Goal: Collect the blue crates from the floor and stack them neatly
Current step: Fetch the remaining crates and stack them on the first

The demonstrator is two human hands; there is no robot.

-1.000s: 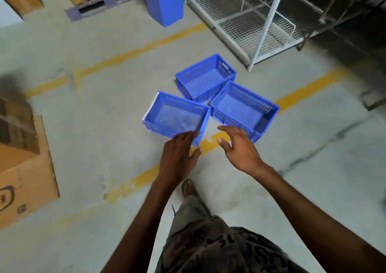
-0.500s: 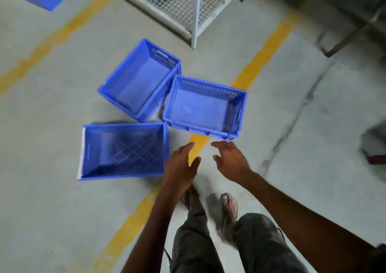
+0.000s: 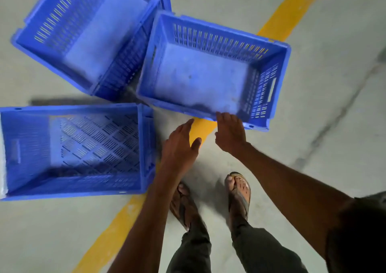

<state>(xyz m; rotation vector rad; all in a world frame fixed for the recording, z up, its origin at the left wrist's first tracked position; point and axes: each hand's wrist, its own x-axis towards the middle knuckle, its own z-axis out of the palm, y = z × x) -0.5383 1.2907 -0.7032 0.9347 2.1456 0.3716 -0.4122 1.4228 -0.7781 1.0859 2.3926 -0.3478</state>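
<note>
Left hand: the left hand is out flat, fingers straight and together, thumb splayed wide, holding nothing, hovering over the yellow line
Right hand: the right hand reaches forward, fingertips right on the near rim of the right crate; whether they have closed round that rim, cannot tell
Hands together: side by side, a small gap between them, both arms stretched forward and down
Right crate: upright on the floor, open top facing up, slotted walls, sitting across the yellow line
Far crate: the far crate is at upper left, its near corner pressed against the right crate's left wall
Left crate: the left crate is just beside the left hand, lattice base showing, blurred
Floor: grey concrete floor, cracked at right, the painted line running diagonally
Below: two sandalled feet and dark trousers
</note>
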